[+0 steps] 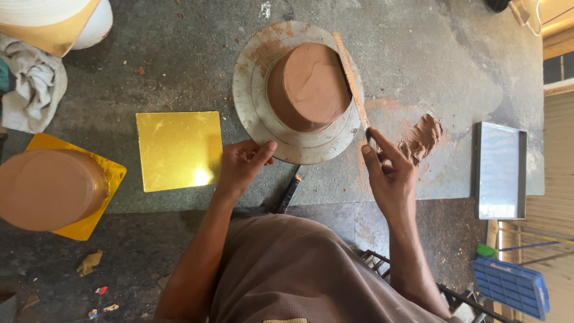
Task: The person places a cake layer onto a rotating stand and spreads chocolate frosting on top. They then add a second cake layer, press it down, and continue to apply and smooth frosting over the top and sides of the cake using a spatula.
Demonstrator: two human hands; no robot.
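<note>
The round cake [309, 85], coated in brown chocolate cream, is sitting in the middle of a metal turntable [257, 113], and everything else is best placed from that turntable. The left hand [242, 164] is gripping the turntable's near rim, thumb lying on top and fingers curled under the edge. The right hand [391, 173], just off the near right edge, is pinching the handle end of a long palette knife [351, 78], whose blade is standing against the cake's right side. The cream is looking soft and smeary, so the cake probably marks at any touch and is best moved by the stiff metal disc beneath it, not by its sides; the knife handle is likely slippery with cream. A heap of spare chocolate cream [421, 137] is lying on the stone counter [179, 72] to the right of the turntable, with a steel tray [501, 170] further right. To the left are lying a bare gold cake board [178, 151] and, further left, a second coated cake [48, 188] on a gold board. The turntable's stand is hidden beneath the disc, the knife handle is covered by the fingers, and the dark object [289, 191] below the near rim is hard to identify.
</note>
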